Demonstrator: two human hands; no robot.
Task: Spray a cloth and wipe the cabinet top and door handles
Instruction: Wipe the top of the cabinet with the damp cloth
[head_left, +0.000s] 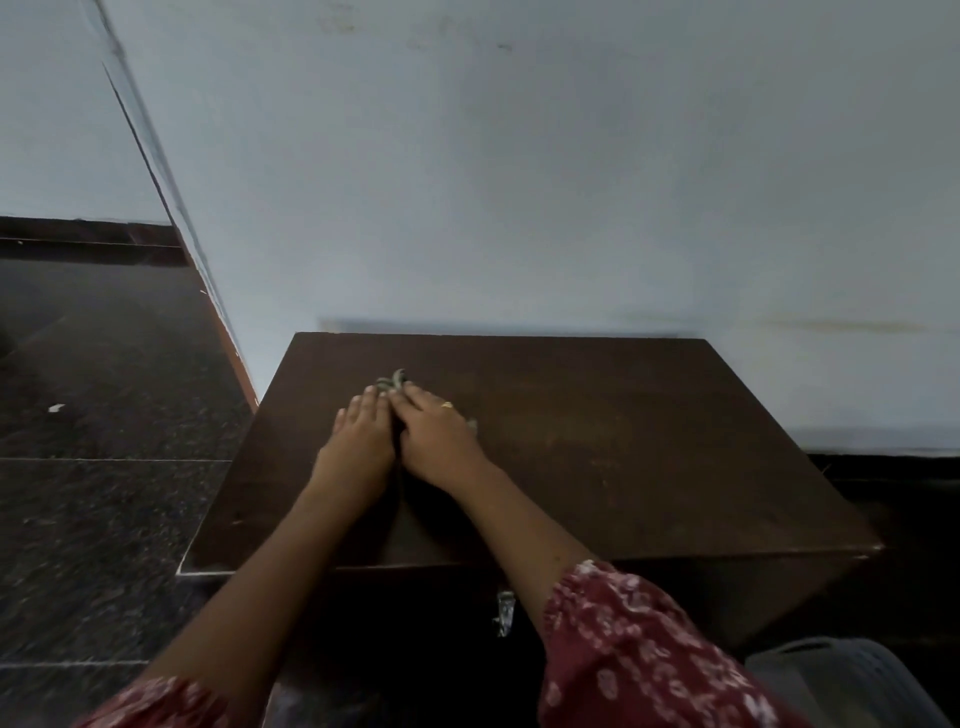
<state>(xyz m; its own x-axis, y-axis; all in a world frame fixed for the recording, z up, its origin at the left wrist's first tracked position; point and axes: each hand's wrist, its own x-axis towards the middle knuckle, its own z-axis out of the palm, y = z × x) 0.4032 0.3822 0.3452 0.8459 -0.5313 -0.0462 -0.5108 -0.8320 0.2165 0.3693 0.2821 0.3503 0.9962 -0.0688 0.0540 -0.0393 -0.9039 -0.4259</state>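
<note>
Two sleeves: red floral-print cuffs (639, 639) at the lower edge of the frame, forearms reaching up toward centre.
Door handle: a small metal latch (505, 613) glints on the cabinet front, lower centre, between the forearms; not yet touched.
Cabinet top: dark brown wood (623, 441), filling the middle of the frame, its far edge against the pale wall (519, 182).
Left hand: (358, 441) flat, fingers together, pressing down on the cloth, touching the right hand.
Right hand: (439, 434) flat, fingers together, ringed, also pressing on the cloth.
Cloth: greenish rag (392, 380), mostly hidden under both palms, a crumpled end poking out beyond the fingertips, left of centre.
Handling: likely light, soft and limp; it bunches easily, so flat palm pressure spread across it suits better than a pinch.
Spray bottle: not in view.
</note>
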